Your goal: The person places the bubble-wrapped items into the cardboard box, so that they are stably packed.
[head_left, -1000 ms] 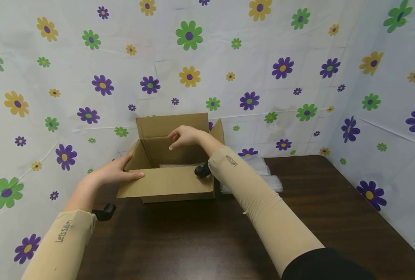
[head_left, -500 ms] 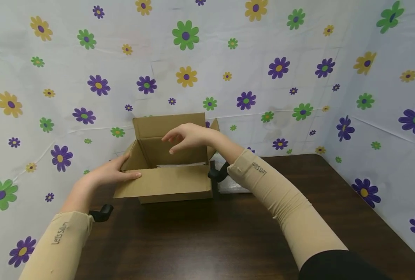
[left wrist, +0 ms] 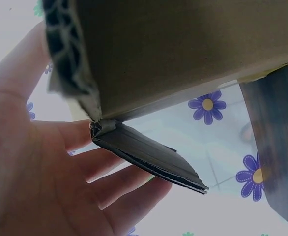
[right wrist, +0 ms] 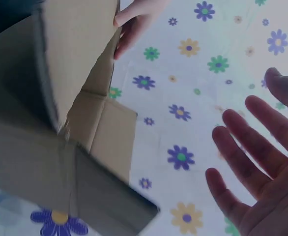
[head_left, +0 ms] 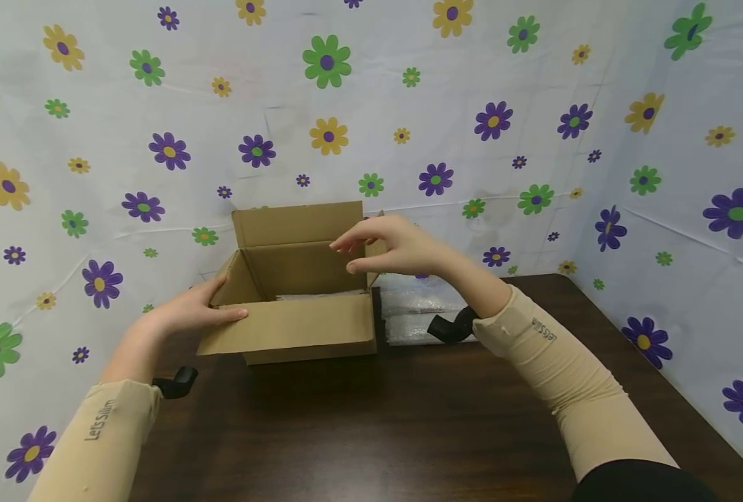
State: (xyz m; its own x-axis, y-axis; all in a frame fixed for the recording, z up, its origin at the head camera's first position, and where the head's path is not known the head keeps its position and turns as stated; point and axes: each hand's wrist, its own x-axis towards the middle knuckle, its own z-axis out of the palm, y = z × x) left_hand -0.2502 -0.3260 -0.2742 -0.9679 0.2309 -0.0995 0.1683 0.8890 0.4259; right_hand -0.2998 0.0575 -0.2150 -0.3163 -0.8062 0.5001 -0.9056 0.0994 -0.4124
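A brown cardboard box (head_left: 311,352) stands with its top open, its front flap (head_left: 296,324) folded out toward me. My left hand (head_left: 186,310) rests at the box's front left corner. Its thumb lies on the front flap, and its fingers extend along the left side flap (left wrist: 149,152), nearly straight in the left wrist view. Clear plastic wrapping (head_left: 321,295) shows just inside the box. My right hand (head_left: 403,247) is raised over the box's right edge, fingers loosely bent and spread, holding nothing. The bottom of the box is hidden behind the front flap.
Bubble-wrapped packages (head_left: 409,328) lie on the dark wooden table (head_left: 359,432) just right of the box. A flower-patterned sheet (head_left: 371,118) hangs behind and along the right. The box's back flap (head_left: 299,224) stands upright against that backdrop.
My right hand has moved right, from over the middle of the box to its right edge, fingers opening slightly. The left hand stays on the flaps; the view has shifted slightly.
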